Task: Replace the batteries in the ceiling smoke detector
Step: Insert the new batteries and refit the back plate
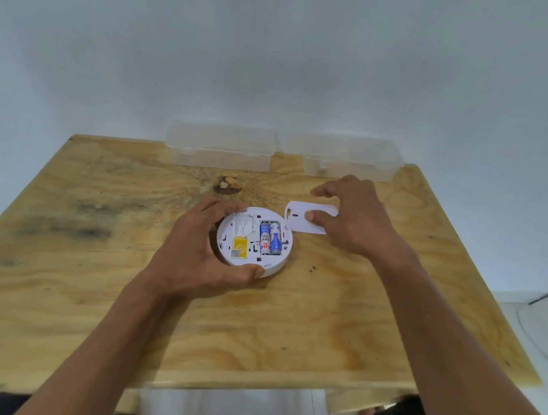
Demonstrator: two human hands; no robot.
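A round white smoke detector (255, 239) lies back-side up on the wooden table (83, 287). Its battery bay is uncovered and two blue-and-white batteries (270, 238) sit side by side in it, beside a yellow label. My left hand (198, 253) grips the detector's rim from the left, thumb at the near edge and fingers at the far edge. Just right of the detector, my right hand (354, 217) pinches a flat white cover plate (302, 216) that sits at the table surface, thumb on its top face.
Two clear plastic boxes stand at the table's far edge against the white wall, one at left (221, 149), one at right (350, 161). A dark knot (227, 186) marks the wood behind the detector. My dark-clothed knees show below the near edge.
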